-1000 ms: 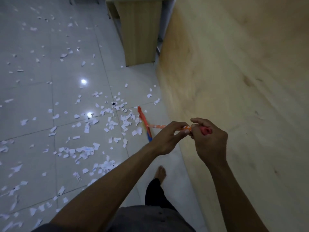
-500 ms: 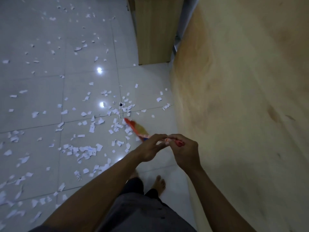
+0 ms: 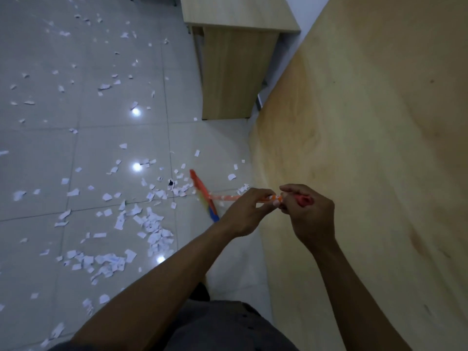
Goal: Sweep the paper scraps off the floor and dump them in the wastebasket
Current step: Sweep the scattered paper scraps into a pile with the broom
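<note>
Near the middle, both hands curl round the broom (image 3: 229, 198): left hand (image 3: 249, 211) on the orange shaft, right hand (image 3: 310, 216) wrapped over its red end. Its blurred head sits low at ten o'clock from the hands. Scraps (image 3: 154, 229) litter the floor (image 3: 38, 148), thickest at eight o'clock from the head. A desk (image 3: 235, 72) stands at twelve; a wood panel (image 3: 367, 148) fills three o'clock.
</note>
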